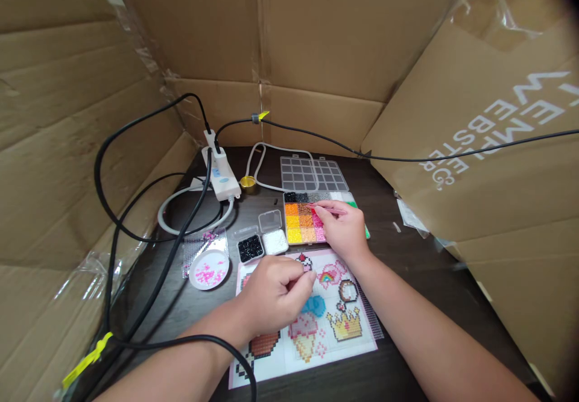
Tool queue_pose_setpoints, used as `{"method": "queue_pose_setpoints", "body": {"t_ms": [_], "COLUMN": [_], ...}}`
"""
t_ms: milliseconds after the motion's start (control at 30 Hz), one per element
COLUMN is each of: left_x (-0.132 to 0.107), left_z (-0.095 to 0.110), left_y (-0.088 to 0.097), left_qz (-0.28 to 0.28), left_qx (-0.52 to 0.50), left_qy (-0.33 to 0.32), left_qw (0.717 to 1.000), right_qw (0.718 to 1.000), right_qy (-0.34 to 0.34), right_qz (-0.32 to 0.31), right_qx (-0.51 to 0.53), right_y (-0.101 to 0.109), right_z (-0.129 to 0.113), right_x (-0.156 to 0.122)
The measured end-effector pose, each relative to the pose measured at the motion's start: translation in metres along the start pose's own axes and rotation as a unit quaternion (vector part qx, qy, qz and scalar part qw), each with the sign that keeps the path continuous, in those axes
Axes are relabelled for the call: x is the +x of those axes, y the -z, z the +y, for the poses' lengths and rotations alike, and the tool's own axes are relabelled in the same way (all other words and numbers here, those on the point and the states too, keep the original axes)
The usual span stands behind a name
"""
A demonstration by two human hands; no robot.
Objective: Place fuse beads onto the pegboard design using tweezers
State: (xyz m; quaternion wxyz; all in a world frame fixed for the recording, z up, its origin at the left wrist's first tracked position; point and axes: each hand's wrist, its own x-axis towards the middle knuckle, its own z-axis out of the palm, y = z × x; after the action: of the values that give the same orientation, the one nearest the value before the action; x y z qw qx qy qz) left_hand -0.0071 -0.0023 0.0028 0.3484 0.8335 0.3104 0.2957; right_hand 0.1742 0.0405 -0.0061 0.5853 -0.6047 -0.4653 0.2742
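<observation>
Pink tweezers (335, 211) are pinched in my right hand (346, 231), their tips over the brown beads of the compartment box (293, 221). That box holds small beads sorted by colour: black, grey, orange, yellow, pink and others. My left hand (277, 290) is closed, thumb against the curled fingers, above the pattern sheet (364, 346); whether anything is in its grip cannot be made out. Pixel pictures on the sheet include a crown (344, 325) and an ice cream (304, 332). The left hand and wrist cover part of the sheet.
Left of the sheet are a small box of black beads (250, 249), one of white beads (274, 242) and a white dish (193, 274) of pink beads. A power strip (222, 176) stands behind. Black cables (169, 263) cross the left side; cardboard walls (325, 34) enclose the table.
</observation>
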Motion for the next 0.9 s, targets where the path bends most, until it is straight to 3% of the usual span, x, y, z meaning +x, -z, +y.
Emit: {"method": "queue_pose_setpoints", "body": {"t_ms": [900], "left_x": [0.0006], "left_z": [0.0014], "left_y": [0.0001], "left_qz": [0.002], "left_qx": [0.001], "left_qy": [-0.007], "left_qw": [1.000], "right_qw": [0.999], "right_qy": [-0.024], "right_qz": [0.033], "right_qx": [-0.019], "right_y": [-0.0006], "right_z": [0.0030], "right_x": [0.0008]}}
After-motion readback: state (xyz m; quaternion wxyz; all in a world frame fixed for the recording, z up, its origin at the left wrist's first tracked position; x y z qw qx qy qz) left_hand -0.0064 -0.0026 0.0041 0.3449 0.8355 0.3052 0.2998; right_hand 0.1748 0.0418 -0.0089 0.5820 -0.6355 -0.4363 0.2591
